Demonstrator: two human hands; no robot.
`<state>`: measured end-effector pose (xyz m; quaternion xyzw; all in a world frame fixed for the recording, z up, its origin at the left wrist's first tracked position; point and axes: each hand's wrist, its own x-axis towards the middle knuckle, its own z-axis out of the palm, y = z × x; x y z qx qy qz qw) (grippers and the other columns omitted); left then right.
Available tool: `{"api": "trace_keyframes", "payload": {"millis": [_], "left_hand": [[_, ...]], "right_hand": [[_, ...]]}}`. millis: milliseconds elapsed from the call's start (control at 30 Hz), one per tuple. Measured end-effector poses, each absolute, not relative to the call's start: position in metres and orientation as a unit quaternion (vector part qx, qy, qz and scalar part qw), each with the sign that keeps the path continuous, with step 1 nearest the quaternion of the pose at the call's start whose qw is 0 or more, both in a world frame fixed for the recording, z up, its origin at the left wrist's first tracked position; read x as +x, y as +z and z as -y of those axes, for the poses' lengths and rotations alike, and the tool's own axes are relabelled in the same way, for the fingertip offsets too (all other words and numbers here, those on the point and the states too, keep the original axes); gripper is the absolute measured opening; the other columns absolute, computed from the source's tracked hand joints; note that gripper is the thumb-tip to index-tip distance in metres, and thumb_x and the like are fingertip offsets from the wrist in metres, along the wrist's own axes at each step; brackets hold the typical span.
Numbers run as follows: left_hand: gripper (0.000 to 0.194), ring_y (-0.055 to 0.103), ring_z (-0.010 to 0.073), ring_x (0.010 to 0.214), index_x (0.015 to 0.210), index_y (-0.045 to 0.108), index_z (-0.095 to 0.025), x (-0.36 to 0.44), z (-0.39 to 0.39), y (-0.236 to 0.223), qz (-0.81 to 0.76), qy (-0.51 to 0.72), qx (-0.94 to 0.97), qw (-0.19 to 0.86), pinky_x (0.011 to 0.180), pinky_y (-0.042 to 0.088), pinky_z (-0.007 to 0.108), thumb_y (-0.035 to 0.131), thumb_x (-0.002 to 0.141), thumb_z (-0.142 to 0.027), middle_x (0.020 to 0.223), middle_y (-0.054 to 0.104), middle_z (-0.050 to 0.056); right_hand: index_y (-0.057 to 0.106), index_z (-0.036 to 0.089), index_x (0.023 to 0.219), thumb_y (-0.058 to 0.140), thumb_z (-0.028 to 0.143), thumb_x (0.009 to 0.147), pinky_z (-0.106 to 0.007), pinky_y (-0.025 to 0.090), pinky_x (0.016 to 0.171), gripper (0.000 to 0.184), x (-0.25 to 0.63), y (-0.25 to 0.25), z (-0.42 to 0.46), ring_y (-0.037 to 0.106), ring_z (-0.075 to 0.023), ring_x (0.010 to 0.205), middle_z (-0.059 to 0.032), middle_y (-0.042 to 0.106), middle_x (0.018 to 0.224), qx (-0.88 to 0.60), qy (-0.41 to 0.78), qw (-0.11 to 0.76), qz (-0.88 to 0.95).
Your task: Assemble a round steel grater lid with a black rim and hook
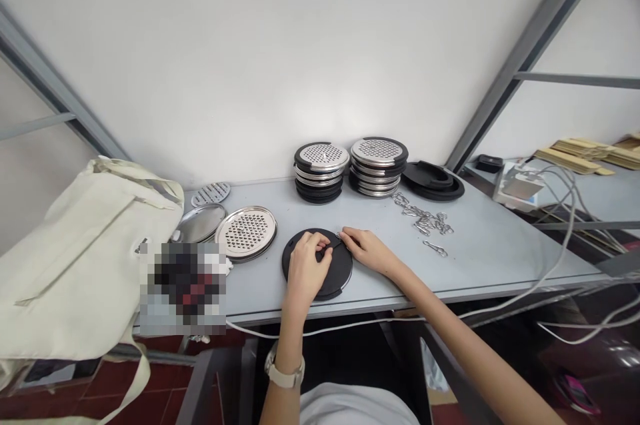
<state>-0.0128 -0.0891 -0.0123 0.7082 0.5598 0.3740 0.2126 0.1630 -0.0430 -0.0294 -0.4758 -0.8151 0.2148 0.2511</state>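
Observation:
A round black disc (336,272) lies flat on the grey table (480,252) near its front edge. My left hand (306,268) rests on top of the disc, fingers curled and pinching a thin dark piece at its middle. My right hand (365,248) sits at the disc's upper right rim, fingertips pinched on a small metal part there. What either pinch holds is too small to name.
Two stacks of perforated metal-and-black discs (350,168) stand at the back, a black lid (433,180) beside them. Several metal clips (425,220) lie to the right. Perforated metal plates (246,232) lie left, next to a cream bag (75,245). Cables (565,258) hang off the right.

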Motion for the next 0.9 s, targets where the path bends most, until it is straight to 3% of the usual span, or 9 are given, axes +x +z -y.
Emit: {"api": "trace_keyframes", "payload": {"millis": [467,900], "left_hand": [[0.024,0.056,0.0172,0.097,0.104,0.063,-0.025,-0.0187,0.0965,-0.0151,-0.507,0.384,0.742,0.212,0.083,0.045,0.03,0.048,0.09,-0.014,0.103,0.062,0.001],[0.026,0.06,0.0148,0.093,0.109,0.057,-0.024,-0.0202,0.0954,-0.0154,-0.533,0.384,0.716,0.237,0.075,0.047,0.027,0.052,0.086,-0.013,0.098,0.063,0.001]], "right_hand": [[0.047,0.022,0.074,0.027,0.033,0.1,-0.024,0.033,0.062,0.034,0.1639,-0.0329,0.0502,0.053,-0.0157,0.061,0.0,0.055,0.063,-0.491,0.156,0.209,0.831],[0.058,0.02,0.075,0.027,0.034,0.1,-0.026,0.034,0.062,0.042,0.1655,-0.0286,0.0518,0.057,-0.017,0.063,-0.0046,0.065,0.07,-0.486,0.172,0.2,0.833]]}}
